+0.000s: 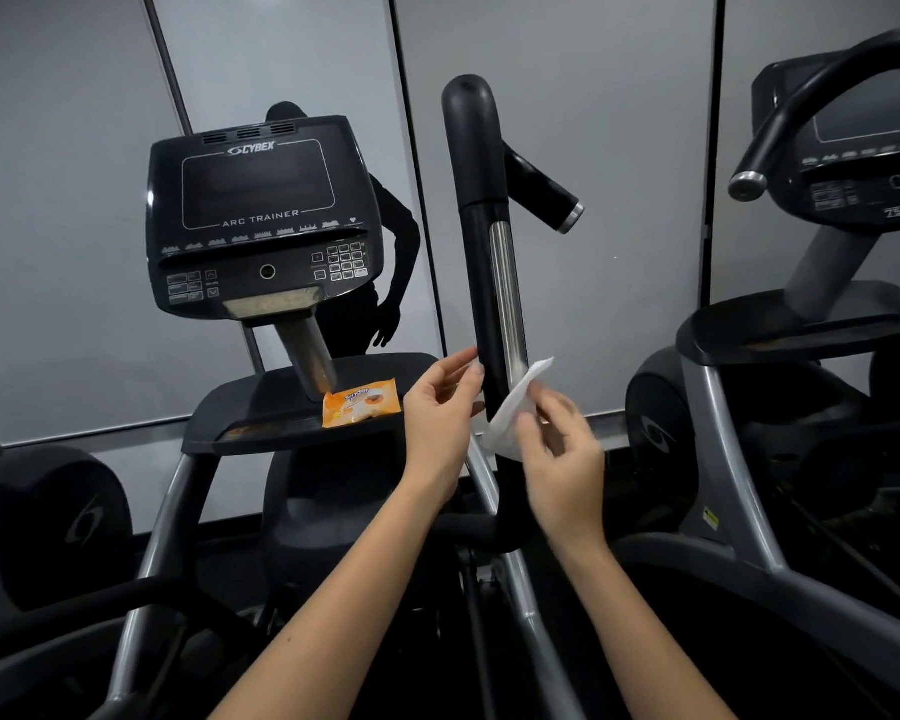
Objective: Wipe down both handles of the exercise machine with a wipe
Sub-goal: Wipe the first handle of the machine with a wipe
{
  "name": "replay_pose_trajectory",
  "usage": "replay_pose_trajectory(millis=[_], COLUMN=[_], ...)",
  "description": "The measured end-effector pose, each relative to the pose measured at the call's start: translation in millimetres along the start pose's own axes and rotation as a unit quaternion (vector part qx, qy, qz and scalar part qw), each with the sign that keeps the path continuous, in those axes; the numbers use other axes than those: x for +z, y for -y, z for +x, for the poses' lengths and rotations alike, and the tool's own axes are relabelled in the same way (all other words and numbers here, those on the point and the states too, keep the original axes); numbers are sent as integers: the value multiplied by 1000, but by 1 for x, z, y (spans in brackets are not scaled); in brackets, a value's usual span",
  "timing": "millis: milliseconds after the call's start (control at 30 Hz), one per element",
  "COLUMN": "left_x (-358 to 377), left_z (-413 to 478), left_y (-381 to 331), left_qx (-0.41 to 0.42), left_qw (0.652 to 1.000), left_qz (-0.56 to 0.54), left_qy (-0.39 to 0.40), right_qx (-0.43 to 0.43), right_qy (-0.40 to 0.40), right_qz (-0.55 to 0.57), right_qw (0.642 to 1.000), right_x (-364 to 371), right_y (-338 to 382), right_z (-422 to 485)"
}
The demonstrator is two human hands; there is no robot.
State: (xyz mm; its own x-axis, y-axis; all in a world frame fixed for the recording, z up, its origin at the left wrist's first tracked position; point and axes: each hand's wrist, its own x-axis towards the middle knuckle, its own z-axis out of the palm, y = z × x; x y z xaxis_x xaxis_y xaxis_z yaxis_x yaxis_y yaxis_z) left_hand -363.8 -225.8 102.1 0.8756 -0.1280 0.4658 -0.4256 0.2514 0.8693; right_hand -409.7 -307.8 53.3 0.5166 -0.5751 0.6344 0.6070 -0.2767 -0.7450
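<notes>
A tall black handle [481,210] with a chrome strip rises upright in the middle of the head view. A short side grip [546,192] with a silver cap branches off it to the right. A white wipe [515,407] lies against the handle's lower part, pinched in my right hand [562,454]. My left hand [440,413] is on the handle's left side with fingers apart, their tips close to the bar; I cannot tell whether they touch it. The machine's other handle is out of sight.
The Cybex Arc Trainer console [261,215] stands at the left. An orange wipe packet [360,402] lies on the black tray [261,402] below it. A second machine [811,324] with a curved handle fills the right side. Grey wall panels are behind.
</notes>
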Motion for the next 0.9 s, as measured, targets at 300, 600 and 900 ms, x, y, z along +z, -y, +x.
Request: replay_pose_trajectory(millis=[300, 600, 900], left_x=[1, 0, 4], left_z=[1, 2, -1], left_y=[3, 4, 4], left_qx=[3, 3, 28], left_qw=[1000, 1000, 999], left_qz=[-17, -12, -7], left_qy=[-10, 1, -20], right_qx=[-104, 25, -158], right_qy=[-54, -41, -55], right_qz=[-42, -7, -110], right_qw=[992, 999, 980], right_x=[16, 4, 11], right_y=[5, -1, 12], right_z=[28, 23, 20])
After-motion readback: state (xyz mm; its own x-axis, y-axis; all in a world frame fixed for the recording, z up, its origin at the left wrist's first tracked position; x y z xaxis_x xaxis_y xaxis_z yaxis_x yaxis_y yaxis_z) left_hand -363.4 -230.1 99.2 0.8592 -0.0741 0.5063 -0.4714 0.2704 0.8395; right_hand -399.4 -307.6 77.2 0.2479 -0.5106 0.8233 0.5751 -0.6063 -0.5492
